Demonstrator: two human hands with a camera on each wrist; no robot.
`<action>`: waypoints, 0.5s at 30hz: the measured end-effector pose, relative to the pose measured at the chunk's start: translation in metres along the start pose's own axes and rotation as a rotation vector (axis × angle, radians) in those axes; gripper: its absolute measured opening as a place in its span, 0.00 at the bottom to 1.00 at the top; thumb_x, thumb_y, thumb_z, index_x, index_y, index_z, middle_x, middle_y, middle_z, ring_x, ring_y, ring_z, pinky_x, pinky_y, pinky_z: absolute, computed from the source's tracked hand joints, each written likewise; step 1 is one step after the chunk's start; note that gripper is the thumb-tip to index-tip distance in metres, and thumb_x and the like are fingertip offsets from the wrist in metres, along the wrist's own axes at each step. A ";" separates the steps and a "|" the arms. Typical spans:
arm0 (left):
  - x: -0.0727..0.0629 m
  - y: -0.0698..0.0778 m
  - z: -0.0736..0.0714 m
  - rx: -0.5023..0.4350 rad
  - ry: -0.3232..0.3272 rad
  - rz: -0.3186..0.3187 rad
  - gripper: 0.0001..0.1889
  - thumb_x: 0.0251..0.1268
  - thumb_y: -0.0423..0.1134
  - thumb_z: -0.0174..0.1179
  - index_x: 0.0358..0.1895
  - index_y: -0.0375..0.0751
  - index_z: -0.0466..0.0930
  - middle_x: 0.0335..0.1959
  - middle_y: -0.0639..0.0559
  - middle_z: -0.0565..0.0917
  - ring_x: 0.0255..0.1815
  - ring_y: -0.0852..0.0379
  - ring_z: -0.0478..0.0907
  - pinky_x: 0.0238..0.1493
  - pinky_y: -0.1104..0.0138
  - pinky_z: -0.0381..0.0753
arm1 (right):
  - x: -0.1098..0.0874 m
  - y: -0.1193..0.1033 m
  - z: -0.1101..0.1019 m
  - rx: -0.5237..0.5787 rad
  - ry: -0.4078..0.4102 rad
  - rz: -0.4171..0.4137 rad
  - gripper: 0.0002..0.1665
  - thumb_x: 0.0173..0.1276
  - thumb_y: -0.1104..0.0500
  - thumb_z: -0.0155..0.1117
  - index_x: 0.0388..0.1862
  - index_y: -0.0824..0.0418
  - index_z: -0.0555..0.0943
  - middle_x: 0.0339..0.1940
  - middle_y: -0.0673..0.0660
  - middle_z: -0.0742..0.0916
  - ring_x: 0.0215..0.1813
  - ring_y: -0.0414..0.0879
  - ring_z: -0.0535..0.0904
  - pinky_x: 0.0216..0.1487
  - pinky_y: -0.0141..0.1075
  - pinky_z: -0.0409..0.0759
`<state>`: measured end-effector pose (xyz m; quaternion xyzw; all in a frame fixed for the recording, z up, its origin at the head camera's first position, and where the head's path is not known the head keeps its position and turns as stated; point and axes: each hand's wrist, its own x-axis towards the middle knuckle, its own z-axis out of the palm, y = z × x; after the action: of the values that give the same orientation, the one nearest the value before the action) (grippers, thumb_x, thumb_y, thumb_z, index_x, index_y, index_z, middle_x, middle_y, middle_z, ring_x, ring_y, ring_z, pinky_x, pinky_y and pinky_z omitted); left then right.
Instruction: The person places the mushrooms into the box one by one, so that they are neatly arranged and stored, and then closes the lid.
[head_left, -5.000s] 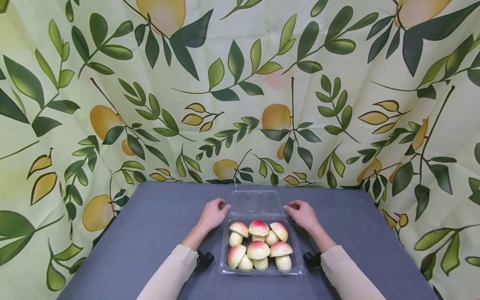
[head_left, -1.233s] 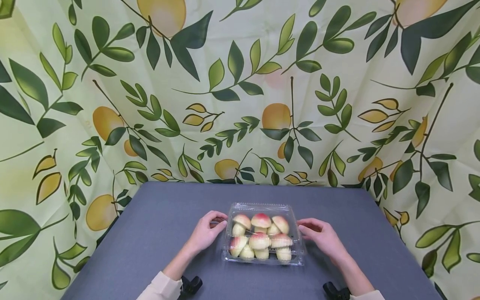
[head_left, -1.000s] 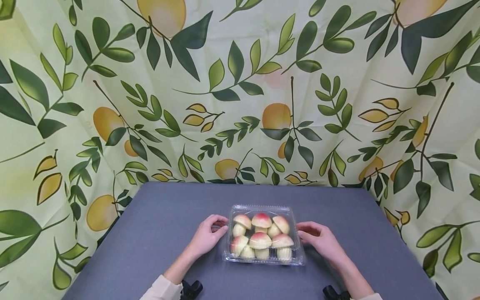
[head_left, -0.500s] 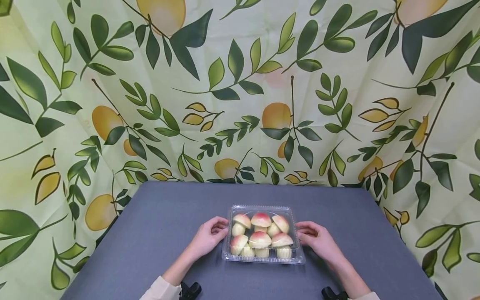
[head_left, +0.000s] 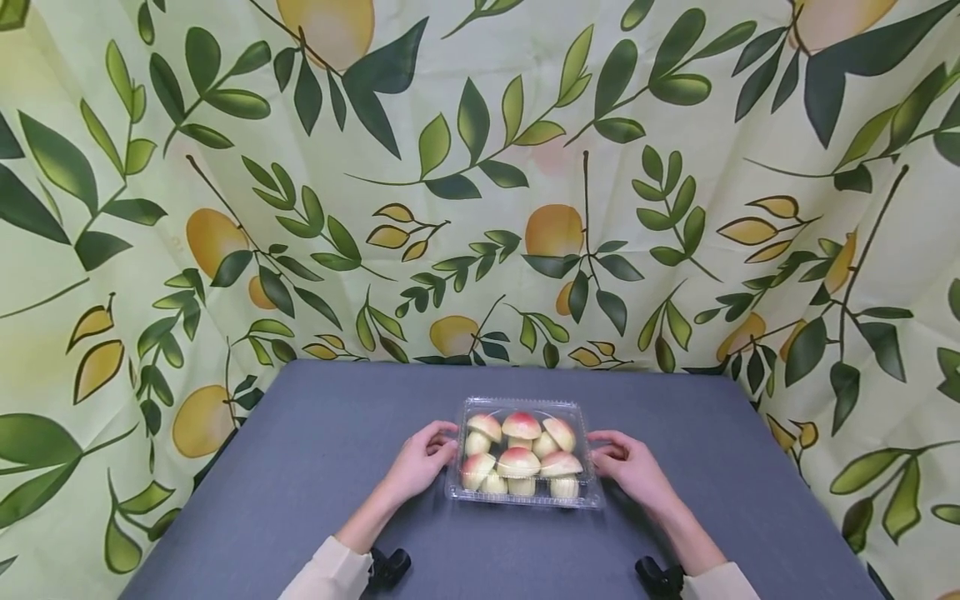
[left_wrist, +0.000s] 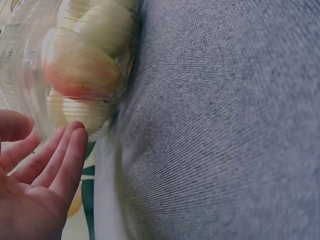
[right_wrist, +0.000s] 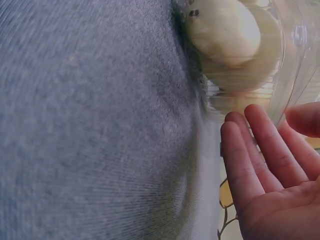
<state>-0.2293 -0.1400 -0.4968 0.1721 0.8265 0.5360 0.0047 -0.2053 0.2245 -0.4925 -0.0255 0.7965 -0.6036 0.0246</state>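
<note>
A clear plastic clamshell box (head_left: pixel 525 498) lies on the table with its lid down. Inside it are several mushroom-shaped pieces (head_left: pixel 518 461) with pale stems and pink-red caps. My left hand (head_left: pixel 416 460) is at the box's left side; in the left wrist view its fairly straight fingers (left_wrist: pixel 67 157) reach the side wall, thumb near the rim. At the opposite side is my right hand (head_left: pixel 633 469), its extended fingers (right_wrist: pixel 272 150) against or very close to the wall in the right wrist view. Exact contact of the thumbs is hard to tell.
A grey-blue cloth covers the table (head_left: pixel 337 417), whose far edge meets a hanging curtain (head_left: pixel 480 183) printed with leaves and fruit. Black camera mounts (head_left: pixel 390 569) sit at both wrists.
Five seconds ago the lid stood open behind the box; by 1.2 seconds ago it was down. Over the last half second, box and both hands have moved slightly away toward the table's far edge.
</note>
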 end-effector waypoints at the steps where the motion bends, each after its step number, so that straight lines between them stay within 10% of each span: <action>1: -0.001 0.000 -0.002 0.011 -0.019 0.001 0.15 0.76 0.35 0.58 0.61 0.35 0.77 0.41 0.46 0.87 0.39 0.56 0.85 0.40 0.68 0.81 | 0.000 0.000 0.001 -0.004 0.003 -0.004 0.23 0.71 0.67 0.64 0.63 0.71 0.77 0.39 0.63 0.88 0.37 0.48 0.85 0.43 0.41 0.86; 8: -0.016 0.007 -0.020 0.114 -0.237 0.011 0.31 0.74 0.38 0.60 0.76 0.36 0.63 0.56 0.44 0.82 0.58 0.44 0.79 0.58 0.56 0.81 | -0.002 -0.002 0.006 -0.093 0.019 -0.047 0.21 0.71 0.68 0.63 0.63 0.71 0.78 0.31 0.57 0.86 0.31 0.47 0.82 0.33 0.38 0.83; 15: -0.025 0.016 -0.025 0.022 -0.392 -0.018 0.46 0.67 0.36 0.64 0.81 0.31 0.46 0.65 0.32 0.72 0.65 0.37 0.73 0.64 0.53 0.76 | -0.012 -0.005 0.008 -0.134 0.025 -0.037 0.22 0.71 0.69 0.62 0.63 0.70 0.78 0.31 0.56 0.86 0.31 0.45 0.81 0.34 0.38 0.83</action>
<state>-0.2061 -0.1635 -0.4761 0.2657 0.8170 0.4832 0.1684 -0.1925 0.2159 -0.4896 -0.0344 0.8348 -0.5495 0.0016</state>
